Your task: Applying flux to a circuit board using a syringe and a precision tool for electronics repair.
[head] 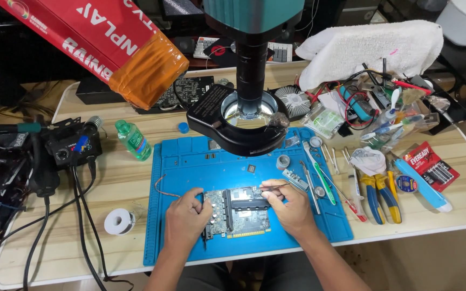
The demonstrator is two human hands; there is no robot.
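Two bare forearms enter from the bottom edge, cut off above the elbows, with the person's lap dim between them. The left hand (186,220) grips the left edge of a circuit board (238,213), fingers curled over its side and closed on it. The right hand (292,209) rests at the board's right edge, its grip pinched together on thin tweezers (274,186) whose tips reach over the top of the board. The board lies flat near the front of a blue work mat (190,161) on a pale wooden desk (120,183); its small parts are too fine to make out.

To the left sit a roll of solder wire (118,221), a green bottle (134,140) and a black soldering station (74,145) with tangled cables. To the right lie pliers with blue and yellow handles (379,196), a screwdriver, and a red pack of batteries (431,166).

Farther back, a black ring light (238,121) under a microscope column (251,54) hangs over the mat, hiding part of it. A white towel (373,46) covers a heap of tools and wires. A red box (98,37) wrapped in orange tape juts in from the top left, cut off by the frame.
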